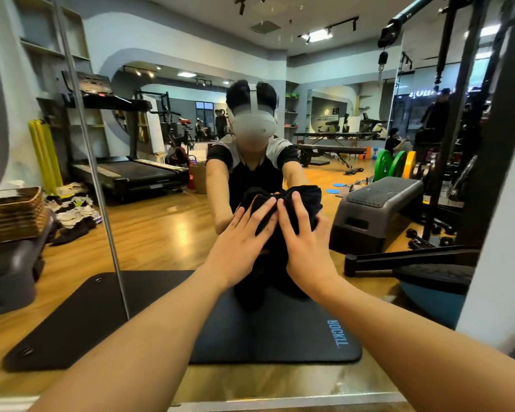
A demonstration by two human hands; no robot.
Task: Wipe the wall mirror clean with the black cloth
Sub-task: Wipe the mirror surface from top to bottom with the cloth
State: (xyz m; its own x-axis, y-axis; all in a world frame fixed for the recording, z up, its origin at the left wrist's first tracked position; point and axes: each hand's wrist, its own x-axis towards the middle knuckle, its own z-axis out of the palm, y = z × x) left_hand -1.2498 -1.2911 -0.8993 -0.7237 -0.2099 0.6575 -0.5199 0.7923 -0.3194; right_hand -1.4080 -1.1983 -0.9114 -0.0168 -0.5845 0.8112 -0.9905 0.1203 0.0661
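Note:
The wall mirror (pixel 167 221) fills most of the head view and reflects a gym and a person wearing a headset. A bunched black cloth (pixel 302 197) is pressed flat against the glass low in the middle. My left hand (pixel 244 236) lies on the cloth's left part with straight, spread fingers. Beside it, my right hand (pixel 305 236) presses on the cloth's right part, its fingers also straight. Both forearms reach in from the bottom of the frame. The cloth's lower part is hidden behind my hands.
A vertical seam (pixel 89 162) splits the mirror at the left. A wicker basket (pixel 12 212) sits on a grey step at the far left. A black gym machine frame (pixel 488 120) stands at the right. The black exercise mat (pixel 72 319) lies on the wooden floor.

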